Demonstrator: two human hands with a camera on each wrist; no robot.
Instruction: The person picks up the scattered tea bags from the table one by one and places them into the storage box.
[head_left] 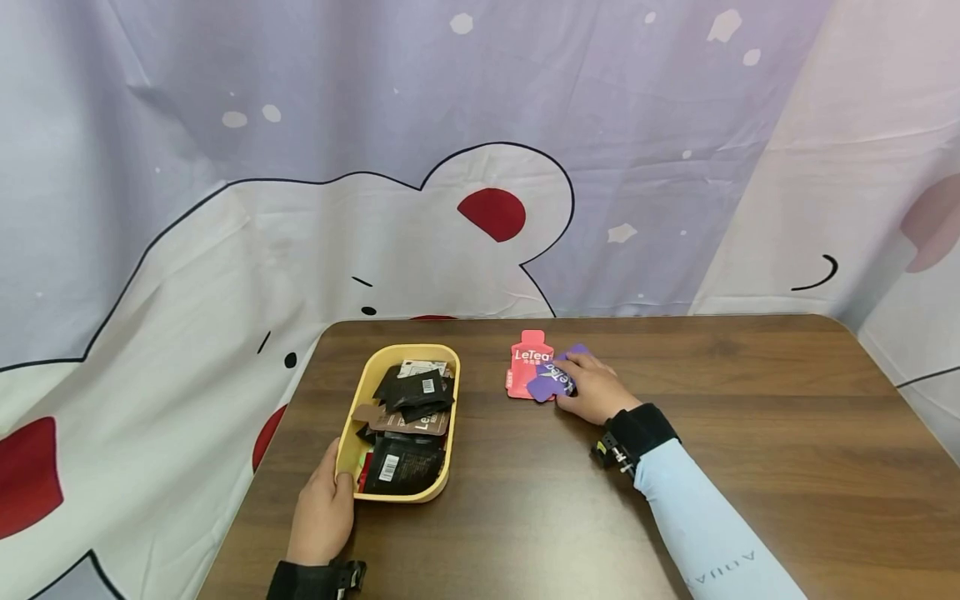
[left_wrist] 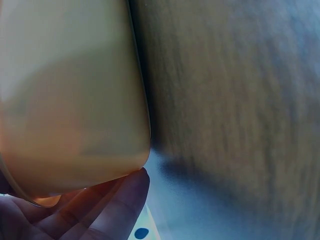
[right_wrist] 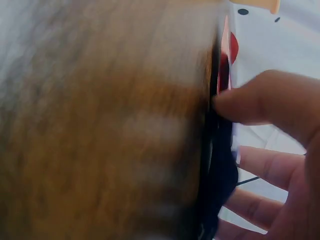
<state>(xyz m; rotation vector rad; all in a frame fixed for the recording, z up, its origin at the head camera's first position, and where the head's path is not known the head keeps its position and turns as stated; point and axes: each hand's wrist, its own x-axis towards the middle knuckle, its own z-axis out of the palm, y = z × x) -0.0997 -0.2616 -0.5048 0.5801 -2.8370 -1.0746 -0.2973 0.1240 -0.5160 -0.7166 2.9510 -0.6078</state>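
Observation:
A yellow tray of several dark packets sits on the left part of the brown table. My left hand grips its near left corner, thumb on the rim. The left wrist view shows the tray wall close up, with fingers against its underside. To the right, my right hand lies over a purple packet that overlaps a pink LeTea packet. In the blurred right wrist view its thumb and fingers close on a thin dark edge.
A cartoon-bear curtain hangs right behind the table's far edge. The table's left edge runs just beside the tray. Bare wood stretches across the right half and the near side of the table.

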